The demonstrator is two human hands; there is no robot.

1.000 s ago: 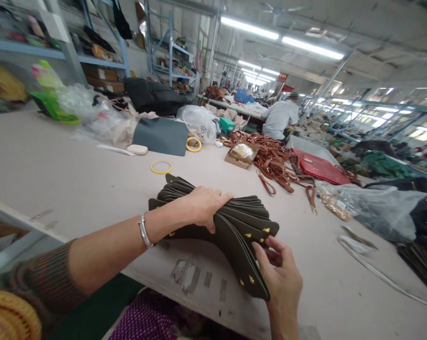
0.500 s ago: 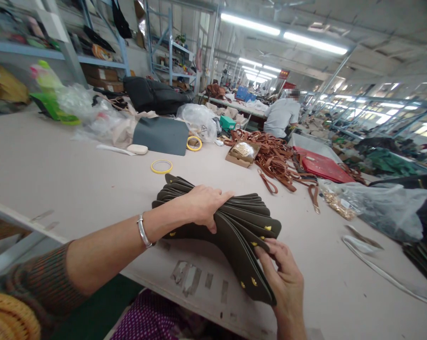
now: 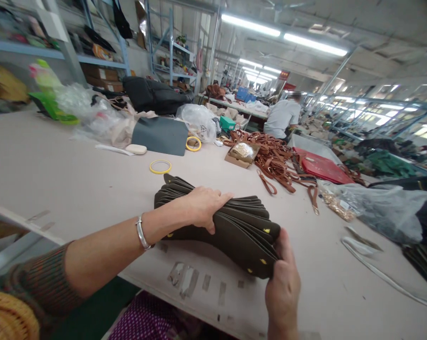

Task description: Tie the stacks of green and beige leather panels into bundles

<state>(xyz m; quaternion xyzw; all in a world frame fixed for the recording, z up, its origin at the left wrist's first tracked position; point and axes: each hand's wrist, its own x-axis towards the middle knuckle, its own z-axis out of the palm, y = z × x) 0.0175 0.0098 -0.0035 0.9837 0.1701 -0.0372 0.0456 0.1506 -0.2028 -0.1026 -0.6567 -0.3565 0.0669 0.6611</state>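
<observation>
A thick stack of dark olive leather-like pieces (image 3: 234, 238), curved and fanned out, lies near the table's front edge. Small yellow marks or fittings show near the ends of the pieces. Across the middle of the stack my left hand (image 3: 203, 208) is closed, thumb on the near side and fingers over the top; a silver bangle circles that wrist. My right hand (image 3: 284, 276) holds the stack's right end, thumb in front and fingers along the outer edges, partly hidden behind it.
Beyond the stack are yellow tape rolls (image 3: 160, 166), a dark grey sheet (image 3: 160, 136) and a box of gold hardware (image 3: 238, 162). Brown straps (image 3: 275, 163) lie heaped at the back right, near a red item (image 3: 321, 166) and plastic bags (image 3: 386, 208). A person (image 3: 282, 115) sits farther off.
The near pieces, bent down and spread at the right end before, now lie closer to the rest. My right hand has moved slightly up against that end; my left hand has hardly moved.
</observation>
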